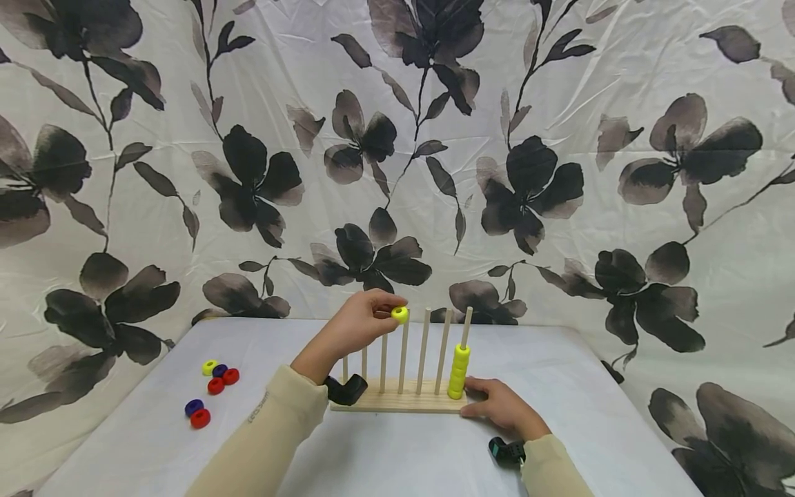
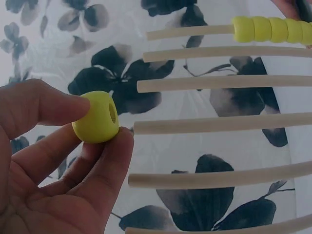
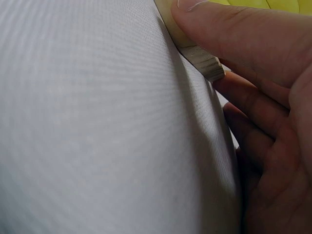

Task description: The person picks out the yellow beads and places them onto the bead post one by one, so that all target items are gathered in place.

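Note:
My left hand (image 1: 362, 317) pinches a yellow bead (image 1: 399, 315) between thumb and fingertips, up by the tops of the pegs. In the left wrist view the hole of that bead (image 2: 95, 117) faces the pegs (image 2: 219, 124), and it is on none of them. The wooden peg stand (image 1: 397, 402) has a flat base with a row of upright pegs. Its rightmost peg carries a stack of several yellow beads (image 1: 458, 373). With thumb in front and fingers behind, my right hand (image 1: 503, 406) grips the base's right end (image 3: 202, 63).
On the left of the white table (image 1: 248, 455) lie loose beads: a yellow one (image 1: 210, 367), a blue (image 1: 220, 371) and two red (image 1: 231, 376) in one group. Nearer are another blue (image 1: 194, 408) and red bead (image 1: 200, 418). A floral cloth (image 1: 447, 228) hangs behind.

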Available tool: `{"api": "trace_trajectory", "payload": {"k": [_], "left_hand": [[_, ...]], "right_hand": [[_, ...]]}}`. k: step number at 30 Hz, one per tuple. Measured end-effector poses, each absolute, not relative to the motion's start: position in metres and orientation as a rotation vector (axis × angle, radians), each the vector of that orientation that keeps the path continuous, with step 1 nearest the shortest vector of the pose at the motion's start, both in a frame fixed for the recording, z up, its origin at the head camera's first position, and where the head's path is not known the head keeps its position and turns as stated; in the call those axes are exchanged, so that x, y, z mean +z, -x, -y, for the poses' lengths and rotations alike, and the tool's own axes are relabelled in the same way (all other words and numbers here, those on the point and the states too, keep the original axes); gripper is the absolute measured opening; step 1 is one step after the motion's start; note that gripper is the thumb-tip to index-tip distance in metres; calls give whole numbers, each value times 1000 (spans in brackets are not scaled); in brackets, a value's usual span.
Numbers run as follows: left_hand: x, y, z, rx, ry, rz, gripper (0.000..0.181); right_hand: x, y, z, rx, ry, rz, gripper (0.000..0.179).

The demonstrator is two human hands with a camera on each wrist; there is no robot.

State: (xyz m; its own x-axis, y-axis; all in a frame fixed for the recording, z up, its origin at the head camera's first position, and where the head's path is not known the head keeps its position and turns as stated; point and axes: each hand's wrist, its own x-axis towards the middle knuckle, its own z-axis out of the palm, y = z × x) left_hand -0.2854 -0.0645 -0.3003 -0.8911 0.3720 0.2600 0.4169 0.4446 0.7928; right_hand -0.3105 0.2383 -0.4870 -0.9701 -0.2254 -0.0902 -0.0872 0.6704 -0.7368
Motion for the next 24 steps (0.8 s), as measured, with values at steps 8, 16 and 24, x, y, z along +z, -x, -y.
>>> {"api": "trace_trajectory", "payload": {"k": [8,16,24], "left_hand": [[-293,290,52,-1424,707,2652,33],[-288,297,41,-1356,747,2681,34],[-281,299,29,-1314,808,2679,33]], "right_hand": [[-484,309,-237,-1173,263,-2709,75],[-484,308,-236,-1179,260,-2706,75],[-484,308,-237,-1188,262,-2695,75]]}}
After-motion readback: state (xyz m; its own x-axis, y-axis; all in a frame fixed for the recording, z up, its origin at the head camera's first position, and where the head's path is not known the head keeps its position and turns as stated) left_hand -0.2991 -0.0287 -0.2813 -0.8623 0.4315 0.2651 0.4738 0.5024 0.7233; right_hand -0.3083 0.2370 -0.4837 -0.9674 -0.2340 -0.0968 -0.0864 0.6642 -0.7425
